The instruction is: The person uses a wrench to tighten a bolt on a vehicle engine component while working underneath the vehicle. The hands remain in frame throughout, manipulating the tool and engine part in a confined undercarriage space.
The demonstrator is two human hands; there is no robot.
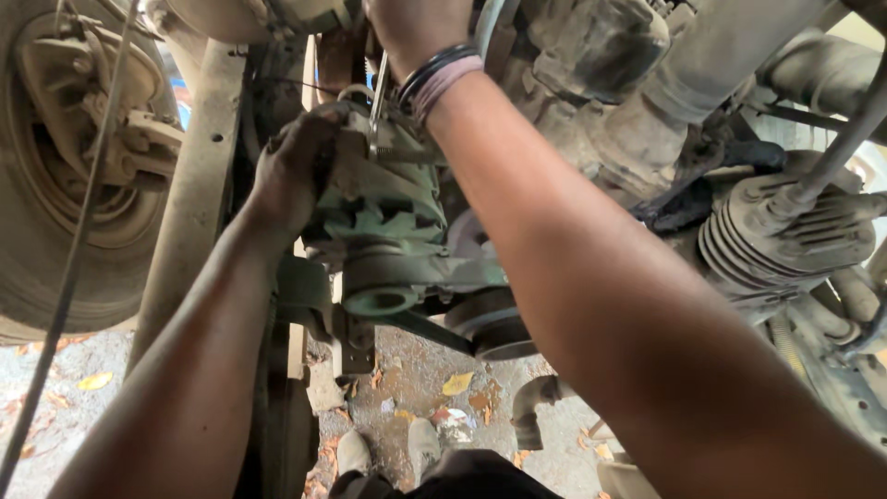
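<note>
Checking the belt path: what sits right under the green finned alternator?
A grey round pulley with a dark belt sits below the green finned alternator; the right forearm covers its right side.

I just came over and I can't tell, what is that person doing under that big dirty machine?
A person is lying under a vehicle, reaching up with both hands. The left hand grips the top of a greenish, grimy alternator-like part bolted among the engine parts. The right hand, with dark bands on its wrist, is up above it by a thin metal wrench. A wheel is at the left, and the person's shoes show on the leaf-strewn ground below.
</note>
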